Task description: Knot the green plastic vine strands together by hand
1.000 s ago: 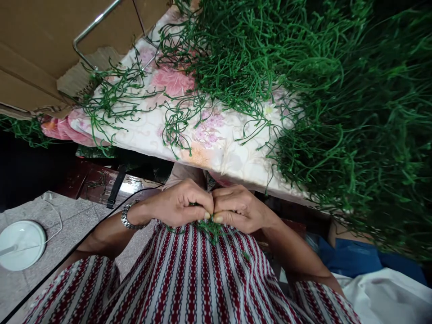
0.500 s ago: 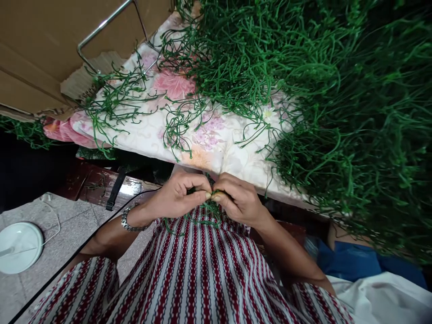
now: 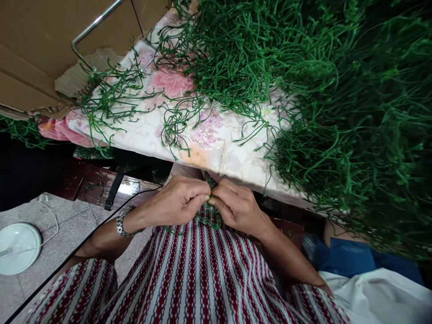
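Note:
My left hand point(image 3: 178, 200) and my right hand point(image 3: 240, 208) meet over my lap, fingertips nearly touching. Each pinches thumb against fingers on a thin green stem, mostly hidden by the fingers. Below them, several green stems point(image 3: 209, 219) lie on the striped red and white garment point(image 3: 209, 274). Just beyond the hands runs the edge of a surface covered by a floral cloth point(image 3: 232, 159). A small cluster of loose green stems point(image 3: 175, 128) rests on that cloth, nearest to my left hand.
A large heap of green stems point(image 3: 263, 58) covers the back and right of the cloth. At the upper left stand a metal wire frame point(image 3: 97, 20) and brown cardboard point(image 3: 37, 45). A white round object point(image 3: 20, 256) is on the floor, and a black cable point(image 3: 91, 236) crosses my left arm.
My fingers have closed tighter together, and less of the green stem shows between them. My left hand has turned slightly, and the view has shifted a little.

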